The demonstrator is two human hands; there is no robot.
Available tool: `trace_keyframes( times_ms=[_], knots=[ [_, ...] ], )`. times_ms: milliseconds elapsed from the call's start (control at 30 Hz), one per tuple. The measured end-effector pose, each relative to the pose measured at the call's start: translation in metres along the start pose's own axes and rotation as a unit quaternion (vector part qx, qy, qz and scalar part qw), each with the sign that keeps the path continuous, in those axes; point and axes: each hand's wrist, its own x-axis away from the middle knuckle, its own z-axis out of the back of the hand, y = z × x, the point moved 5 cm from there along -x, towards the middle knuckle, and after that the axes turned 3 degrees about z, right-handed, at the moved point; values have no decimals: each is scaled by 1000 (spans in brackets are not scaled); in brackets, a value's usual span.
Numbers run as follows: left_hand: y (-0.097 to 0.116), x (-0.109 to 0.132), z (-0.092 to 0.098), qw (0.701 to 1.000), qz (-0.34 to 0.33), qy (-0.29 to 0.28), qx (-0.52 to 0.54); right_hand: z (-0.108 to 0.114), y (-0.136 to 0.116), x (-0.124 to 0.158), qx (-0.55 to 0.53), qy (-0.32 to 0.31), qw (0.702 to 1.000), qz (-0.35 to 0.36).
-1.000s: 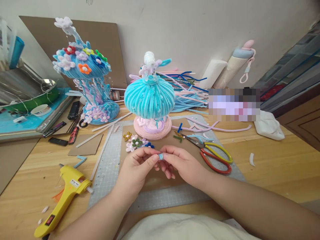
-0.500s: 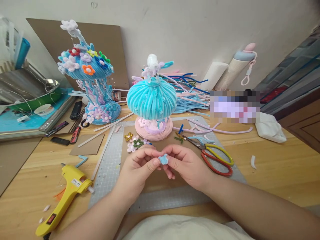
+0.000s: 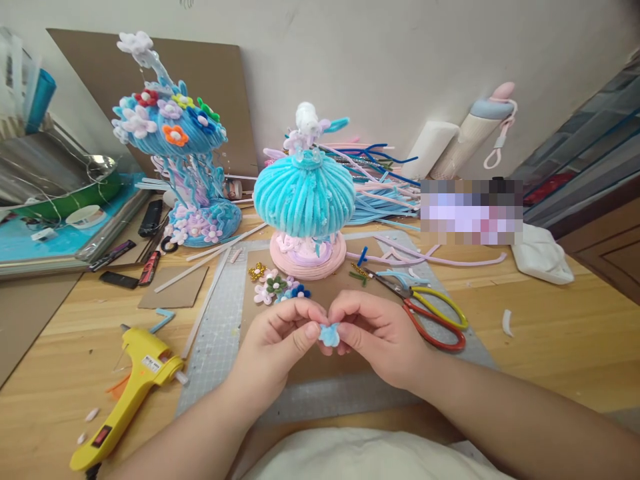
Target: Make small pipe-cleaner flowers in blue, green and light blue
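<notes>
Between both hands, low in the middle of the head view, is a small light blue fuzzy flower (image 3: 329, 335). My left hand (image 3: 283, 340) pinches its left side with thumb and fingers. On its right side, my right hand (image 3: 373, 333) pinches it too. Small fuzzy flowers (image 3: 276, 287) in pink, green, gold and blue lie just beyond my left hand. Behind the hands stands a turquoise ribbed dome (image 3: 305, 197) on a round pink base (image 3: 307, 263). Scissors (image 3: 435, 327) with one red and one yellow handle lie beyond my right hand.
A yellow glue gun (image 3: 133, 393) lies at the left front. A flower-covered blue lamp-like piece (image 3: 173, 133) stands at the back left. Bundled fuzzy stems (image 3: 383, 203) lie behind the dome. A grey cutting mat (image 3: 215, 340) is under the hands. A white case (image 3: 543, 253) is at the right.
The light blue flower has turned so that more of its petals show between the fingertips. Both hands still pinch it. More of the dark blue flower on the mat is visible.
</notes>
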Motion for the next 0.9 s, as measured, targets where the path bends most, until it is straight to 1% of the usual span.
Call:
trace_keyframes(
  times_ms=[167, 300, 400, 467, 600, 667, 767, 900],
  knots=[
    [-3, -3, 1, 1000, 16, 15, -3, -1, -5, 0, 73, -24, 996, 34],
    [-2, -6, 0, 1000, 7, 8, 13, -2, -7, -2, 85, -35, 995, 42],
    [3, -4, -1, 998, -18, 7, -53, 0, -5, -2, 68, -29, 997, 22],
    [7, 0, -2, 994, -36, 6, -101, 2, -4, -2, 79, -26, 996, 22],
    [8, 5, -6, 989, -39, -32, -140, 3, -11, -2, 168, -38, 981, 88],
    [6, 5, -8, 988, -26, -58, -143, 1, -15, -2, 184, -43, 976, 106],
    [4, 5, -8, 987, -27, -80, -140, 0, -16, -2, 176, -49, 978, 101],
    [4, 5, -8, 988, -37, -86, -123, -1, -15, 0, 134, -57, 986, 78]
  ],
)
